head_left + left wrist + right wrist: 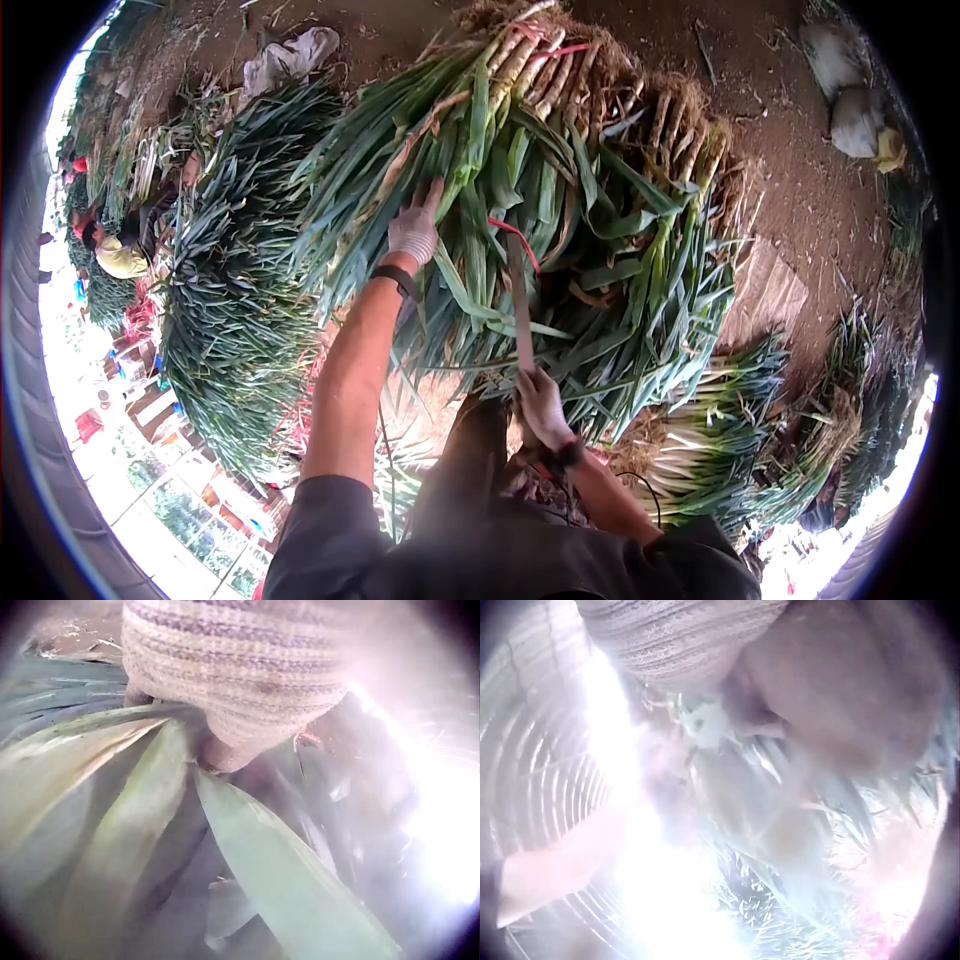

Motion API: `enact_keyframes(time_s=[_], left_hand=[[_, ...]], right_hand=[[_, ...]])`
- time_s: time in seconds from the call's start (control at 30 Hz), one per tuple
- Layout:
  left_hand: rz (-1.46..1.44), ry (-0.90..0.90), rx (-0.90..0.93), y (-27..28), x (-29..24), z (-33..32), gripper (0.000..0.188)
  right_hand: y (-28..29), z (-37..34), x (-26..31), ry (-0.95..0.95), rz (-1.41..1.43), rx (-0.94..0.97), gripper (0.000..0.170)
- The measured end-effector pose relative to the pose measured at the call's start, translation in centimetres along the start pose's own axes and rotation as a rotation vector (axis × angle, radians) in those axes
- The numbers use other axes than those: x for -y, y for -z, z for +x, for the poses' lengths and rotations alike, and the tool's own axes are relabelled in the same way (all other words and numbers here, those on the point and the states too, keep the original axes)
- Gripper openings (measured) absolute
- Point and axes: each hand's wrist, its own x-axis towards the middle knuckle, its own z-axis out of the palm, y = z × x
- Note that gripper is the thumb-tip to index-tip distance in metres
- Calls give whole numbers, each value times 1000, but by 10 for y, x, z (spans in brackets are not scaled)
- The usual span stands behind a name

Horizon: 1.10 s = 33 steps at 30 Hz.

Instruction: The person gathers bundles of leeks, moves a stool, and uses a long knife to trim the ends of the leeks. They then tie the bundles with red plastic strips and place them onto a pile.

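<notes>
A large bundle of leeks (560, 190) lies before me, roots at the far side and green leaves toward me. My gloved left hand (413, 232) rests on the leaves at the bundle's left side, fingers pointing away from me. In the left wrist view, a bare fingertip of that hand presses against broad leek leaves (277, 855). My gloved right hand (545, 405) grips a long-bladed knife (520, 300), its blade pointing away over the leaves. A red tie (515, 240) crosses the leaves at the blade's far end. The right wrist view is blurred and washed out.
More leeks (240, 260) are heaped at the left, and others with pale stalks (700, 440) lie at the lower right. White sacks (855, 120) lie on the dirt floor at the upper right. Another person (120, 255) is at the far left.
</notes>
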Motion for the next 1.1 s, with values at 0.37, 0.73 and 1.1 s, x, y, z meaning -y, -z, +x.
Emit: enact_keyframes(time_s=[0.37, 0.73, 1.1], left_hand=[[-44, 27, 38, -7, 0, -3, 86], [-11, 95, -96, 2, -12, -2, 81], [-105, 157, -316, 37, -56, 109, 104]], right_hand=[[7, 7, 22, 188, -97, -23, 22], [136, -75, 70, 279, -124, -579, 22], [-29, 145, 255, 185, 114, 85, 26]])
